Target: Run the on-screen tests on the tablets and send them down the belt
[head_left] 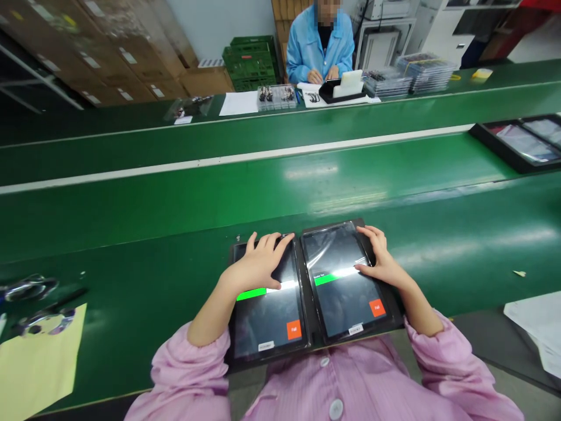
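Observation:
Two tablets lie side by side in a black tray (309,304) at the near edge of the green bench. Across the upper part of the left tablet (267,321) rests my left hand (260,260), fingers spread toward its top edge. My right hand (379,257) is at the right edge of the right tablet (346,304), thumb over the screen and fingers at the upper side, apart from each other. Both screens are lit, each with a green bar and an orange-red "Fail" box. A small white label sits at the bottom of each tablet.
A conveyor belt (219,196) runs across, bearing another black tray (499,149) at right. Yellow paper (44,368) and a coiled cable (33,287) lie left; white sheets (537,327) lie right. Opposite, a person in a blue coat (302,47) works beside stacked clear trays (425,73).

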A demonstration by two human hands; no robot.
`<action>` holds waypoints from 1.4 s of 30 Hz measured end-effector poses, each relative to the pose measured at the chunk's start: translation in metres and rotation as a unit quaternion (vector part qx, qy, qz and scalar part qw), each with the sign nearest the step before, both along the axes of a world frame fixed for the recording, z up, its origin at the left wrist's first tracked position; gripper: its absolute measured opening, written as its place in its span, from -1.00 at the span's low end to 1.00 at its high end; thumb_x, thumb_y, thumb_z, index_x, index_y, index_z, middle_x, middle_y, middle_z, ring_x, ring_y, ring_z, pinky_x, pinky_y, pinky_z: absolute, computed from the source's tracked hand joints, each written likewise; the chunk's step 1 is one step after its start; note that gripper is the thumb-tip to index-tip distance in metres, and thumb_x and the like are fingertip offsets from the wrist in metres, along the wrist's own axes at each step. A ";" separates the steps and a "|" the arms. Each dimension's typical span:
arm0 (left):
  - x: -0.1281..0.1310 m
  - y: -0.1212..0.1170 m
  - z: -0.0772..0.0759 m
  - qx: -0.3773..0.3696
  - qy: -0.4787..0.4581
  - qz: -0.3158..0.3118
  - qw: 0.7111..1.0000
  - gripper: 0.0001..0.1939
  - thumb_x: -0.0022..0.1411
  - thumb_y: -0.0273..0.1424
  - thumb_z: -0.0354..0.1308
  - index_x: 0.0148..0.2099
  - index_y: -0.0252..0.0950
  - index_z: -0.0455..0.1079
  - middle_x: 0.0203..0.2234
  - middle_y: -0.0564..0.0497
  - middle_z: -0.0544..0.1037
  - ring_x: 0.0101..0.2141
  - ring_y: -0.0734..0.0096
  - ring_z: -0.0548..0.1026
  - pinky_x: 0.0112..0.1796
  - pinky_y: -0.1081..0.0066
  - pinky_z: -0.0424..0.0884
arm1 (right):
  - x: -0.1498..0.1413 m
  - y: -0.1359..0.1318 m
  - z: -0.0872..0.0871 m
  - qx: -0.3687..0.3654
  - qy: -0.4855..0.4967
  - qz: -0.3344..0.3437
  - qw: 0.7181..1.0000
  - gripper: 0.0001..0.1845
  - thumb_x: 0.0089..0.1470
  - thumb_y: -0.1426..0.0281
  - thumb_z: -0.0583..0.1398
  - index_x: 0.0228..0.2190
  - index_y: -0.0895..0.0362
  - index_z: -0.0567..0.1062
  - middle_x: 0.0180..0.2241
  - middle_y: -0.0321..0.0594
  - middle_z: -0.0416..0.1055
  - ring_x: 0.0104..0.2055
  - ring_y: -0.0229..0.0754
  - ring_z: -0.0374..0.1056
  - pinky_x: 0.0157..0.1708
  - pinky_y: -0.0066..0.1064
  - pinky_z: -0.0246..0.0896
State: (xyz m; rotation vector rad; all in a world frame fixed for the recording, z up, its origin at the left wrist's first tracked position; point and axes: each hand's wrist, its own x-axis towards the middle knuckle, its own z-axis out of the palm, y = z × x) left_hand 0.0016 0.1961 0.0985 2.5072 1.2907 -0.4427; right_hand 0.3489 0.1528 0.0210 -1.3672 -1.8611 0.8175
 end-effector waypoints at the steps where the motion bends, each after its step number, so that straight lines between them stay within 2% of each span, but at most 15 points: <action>1: 0.000 0.000 0.001 -0.010 0.000 -0.002 1.000 0.18 0.01 -0.19 0.35 0.46 -0.22 -0.35 0.32 -0.43 0.09 0.33 -0.20 0.01 0.23 -0.30 -0.28 | 0.001 0.000 -0.002 -0.007 0.025 -0.015 1.000 -0.20 -0.03 0.17 0.29 0.21 -0.02 0.18 0.19 -0.02 -0.04 0.31 0.17 -0.06 0.23 0.07 0.05; 4: -0.002 0.000 0.008 -0.052 -0.010 -0.018 0.998 0.01 0.11 -0.14 0.32 0.43 -0.16 -0.18 0.36 -0.41 0.02 0.37 -0.17 -0.09 0.23 -0.31 -0.28 | 0.006 -0.001 -0.009 -0.038 0.088 -0.080 0.992 -0.49 0.06 0.10 0.24 0.01 0.00 0.38 0.10 -0.06 0.09 0.24 0.08 0.09 0.16 -0.06 0.18; 6: -0.001 0.000 0.011 -0.067 -0.010 -0.031 0.997 -0.13 0.15 -0.13 0.31 0.38 -0.09 -0.02 0.39 -0.37 -0.04 0.38 -0.20 -0.16 0.23 -0.33 -0.26 | 0.008 -0.002 -0.014 -0.054 0.094 -0.113 0.988 -0.61 0.05 0.08 0.23 -0.14 0.02 0.48 0.01 -0.08 0.19 0.18 0.07 0.16 0.14 -0.08 0.19; 9: 0.005 -0.003 0.013 -0.071 0.005 -0.039 0.997 -0.29 0.16 -0.13 0.33 0.29 -0.03 0.16 0.41 -0.33 -0.13 0.38 -0.28 -0.23 0.22 -0.34 -0.23 | 0.007 -0.002 -0.019 -0.060 0.086 -0.136 0.985 -0.65 0.01 0.06 0.25 -0.27 0.04 0.55 -0.06 -0.09 0.28 0.10 0.08 0.25 0.10 -0.06 0.22; 13: 0.012 -0.007 0.008 -0.041 0.004 -0.026 0.999 -0.38 0.17 -0.08 0.31 0.23 -0.03 0.27 0.40 -0.33 -0.08 0.35 -0.39 -0.11 0.21 -0.36 -0.21 | 0.004 -0.003 -0.017 -0.056 0.087 -0.155 0.982 -0.65 -0.02 0.04 0.28 -0.34 0.05 0.59 -0.07 -0.08 0.31 0.02 0.08 0.31 0.04 -0.08 0.25; 19: 0.021 -0.006 0.005 0.000 -0.010 -0.008 1.000 -0.53 0.29 0.03 0.12 0.13 -0.08 0.40 0.34 -0.32 0.14 0.30 -0.41 0.09 0.18 -0.40 -0.16 | 0.003 -0.006 -0.013 -0.041 0.077 -0.165 0.982 -0.66 -0.02 0.06 0.27 -0.32 0.05 0.59 -0.07 -0.07 0.33 0.01 0.07 0.32 0.00 -0.09 0.28; 22: 0.024 -0.004 0.005 0.000 -0.009 -0.007 1.000 -0.53 0.32 0.04 0.05 0.08 -0.12 0.44 0.30 -0.32 0.21 0.28 -0.39 0.13 0.18 -0.36 -0.08 | 0.002 -0.006 -0.011 -0.039 0.075 -0.158 0.984 -0.68 -0.01 0.09 0.26 -0.31 0.05 0.59 -0.04 -0.06 0.32 0.04 0.07 0.30 -0.04 -0.12 0.31; 27: 0.023 0.000 0.007 -0.009 -0.032 0.006 0.999 -0.54 0.47 -0.10 -0.21 0.12 -0.15 0.40 0.27 -0.31 0.27 0.31 -0.19 0.13 0.21 -0.29 -0.06 | 0.000 -0.005 -0.011 -0.056 0.079 -0.157 0.983 -0.63 -0.02 0.13 0.23 -0.19 0.03 0.59 -0.03 -0.08 0.30 0.08 0.07 0.26 -0.01 -0.13 0.29; 31: 0.022 0.003 0.009 -0.019 -0.045 0.022 0.999 -0.47 0.49 -0.15 -0.34 0.09 -0.17 0.42 0.25 -0.24 0.33 0.32 -0.04 0.13 0.22 -0.17 0.04 | 0.001 -0.003 -0.010 -0.073 0.085 -0.150 0.982 -0.57 -0.03 0.16 0.22 -0.10 0.00 0.58 -0.03 -0.11 0.28 0.11 0.06 0.23 0.02 -0.14 0.26; 37: 0.026 0.004 0.007 0.019 -0.042 0.019 0.999 -0.46 0.48 -0.18 -0.35 0.08 -0.16 0.44 0.19 -0.21 0.41 0.27 0.00 0.25 0.22 -0.17 0.07 | 0.000 -0.002 -0.009 -0.087 0.088 -0.153 0.981 -0.57 -0.04 0.18 0.22 -0.10 -0.01 0.57 -0.02 -0.12 0.27 0.10 0.05 0.23 0.04 -0.12 0.23; 42: 0.038 0.003 0.005 0.052 -0.020 0.007 0.998 -0.51 0.48 -0.21 -0.26 0.02 -0.22 0.48 0.09 -0.23 0.51 0.21 -0.01 0.35 0.21 -0.08 0.15 | -0.003 -0.004 -0.012 -0.072 0.072 -0.167 0.981 -0.59 -0.03 0.20 0.21 -0.11 -0.02 0.57 -0.03 -0.12 0.25 0.06 0.05 0.25 0.00 -0.11 0.25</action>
